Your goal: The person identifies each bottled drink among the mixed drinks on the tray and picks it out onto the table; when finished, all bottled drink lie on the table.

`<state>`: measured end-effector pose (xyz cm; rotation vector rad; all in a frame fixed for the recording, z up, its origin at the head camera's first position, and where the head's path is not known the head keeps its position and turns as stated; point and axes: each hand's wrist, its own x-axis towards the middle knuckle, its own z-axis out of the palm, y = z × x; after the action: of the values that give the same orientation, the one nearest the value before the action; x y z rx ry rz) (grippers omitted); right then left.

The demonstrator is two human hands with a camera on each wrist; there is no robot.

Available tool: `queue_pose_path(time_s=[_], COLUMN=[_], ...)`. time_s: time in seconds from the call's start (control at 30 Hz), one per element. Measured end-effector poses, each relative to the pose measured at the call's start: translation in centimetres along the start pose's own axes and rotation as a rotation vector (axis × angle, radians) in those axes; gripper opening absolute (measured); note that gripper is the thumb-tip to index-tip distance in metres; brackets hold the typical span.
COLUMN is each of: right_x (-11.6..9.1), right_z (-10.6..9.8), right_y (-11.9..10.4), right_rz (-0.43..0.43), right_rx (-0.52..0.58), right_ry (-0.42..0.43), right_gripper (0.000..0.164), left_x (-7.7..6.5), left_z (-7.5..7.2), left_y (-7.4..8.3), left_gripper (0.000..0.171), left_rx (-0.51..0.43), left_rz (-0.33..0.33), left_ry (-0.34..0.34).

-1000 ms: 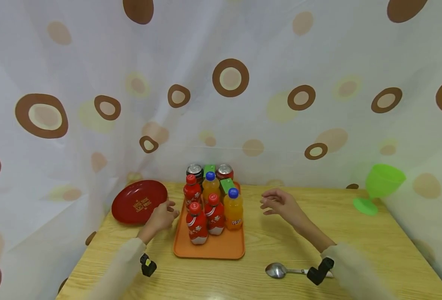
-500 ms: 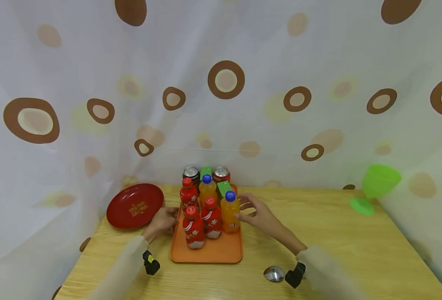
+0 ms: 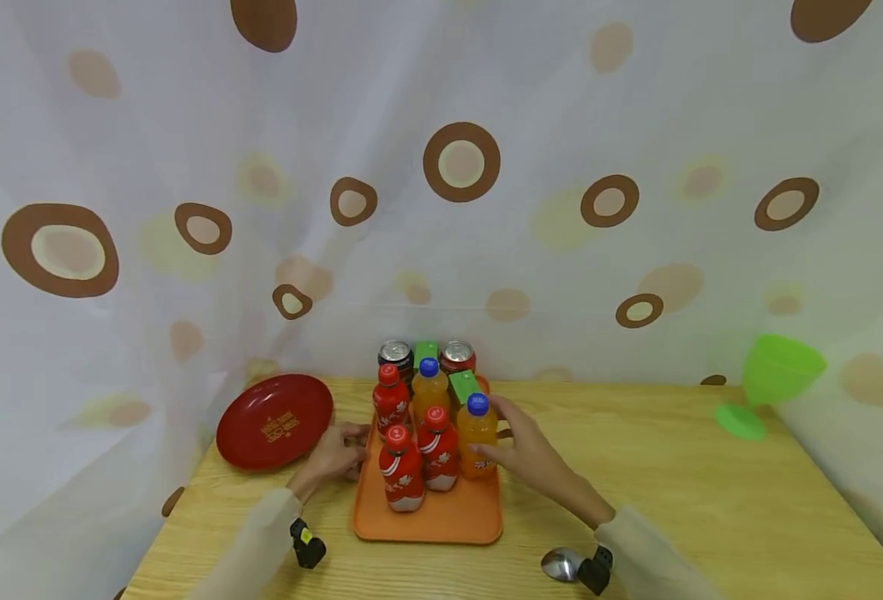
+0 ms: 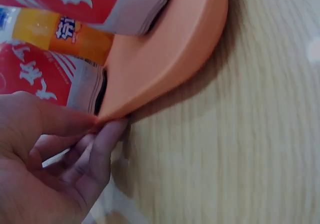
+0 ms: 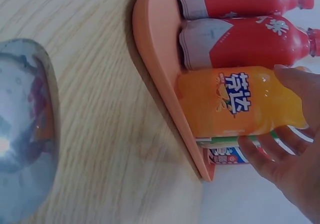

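Note:
An orange tray point(image 3: 426, 527) carries several drinks. My left hand point(image 3: 336, 454) pinches its left rim; in the left wrist view the thumb point(image 4: 70, 120) is on top and fingers reach underneath. At the tray's right side, my right hand point(image 3: 527, 458) holds an upright orange soda bottle point(image 3: 477, 429), thumb and fingers around its upper part in the right wrist view point(image 5: 235, 102). Red bottles point(image 3: 402, 475) stand beside it, with another orange soda bottle point(image 3: 430, 390) behind. Green cartons point(image 3: 464, 385), a black can point(image 3: 396, 354) and a red can point(image 3: 457, 354) fill the back.
A dark red plate point(image 3: 275, 421) lies left of the tray, close to the left hand. A metal spoon point(image 3: 561, 565) lies below the right wrist, partly hidden. A green goblet point(image 3: 779, 371) stands at the far right. A patterned curtain point(image 3: 531, 167) hangs behind the wooden table point(image 3: 659, 483).
The right hand has come leftward from over the table to the orange soda bottle and closed around it. The left hand has moved onto the tray's left rim.

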<state>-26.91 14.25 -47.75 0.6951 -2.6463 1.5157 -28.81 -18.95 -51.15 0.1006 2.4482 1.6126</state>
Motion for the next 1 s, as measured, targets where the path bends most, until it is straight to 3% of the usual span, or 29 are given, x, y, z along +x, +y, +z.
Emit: queue_pose_path(time_s=[0.13,0.33,0.6,0.8,1.0], right_x=[-0.3,-0.9,-0.8,-1.0,-1.8], right_z=[-0.2,0.0,0.3,-0.4,-1.9], right_y=[0.1,0.7,1.4,1.9,1.7], right_rz=[0.009,0.029,0.021,0.077,0.126], right_rx=[0.018,0.153,0.177,0.165,0.229], right_ry=[0.063,0.103,0.14,0.197,0.198], right_gripper=[0.069,0.066,0.062,0.061,0.058], left_x=[0.2,-0.1,0.1,0.7,0.7], left_z=[0.8,1.3,1.7,2.1,2.0], left_y=[0.9,1.5,1.4,1.4,1.6], left_gripper=[0.052,0.048,0.035,0.035,0.039], left_rx=[0.044,0.131,0.422,0.416,0.383], left_rz=[-0.009,-0.045,0.011,-0.006,-0.053], left_ry=[0.014,0.074,0.177,0.167,0.158])
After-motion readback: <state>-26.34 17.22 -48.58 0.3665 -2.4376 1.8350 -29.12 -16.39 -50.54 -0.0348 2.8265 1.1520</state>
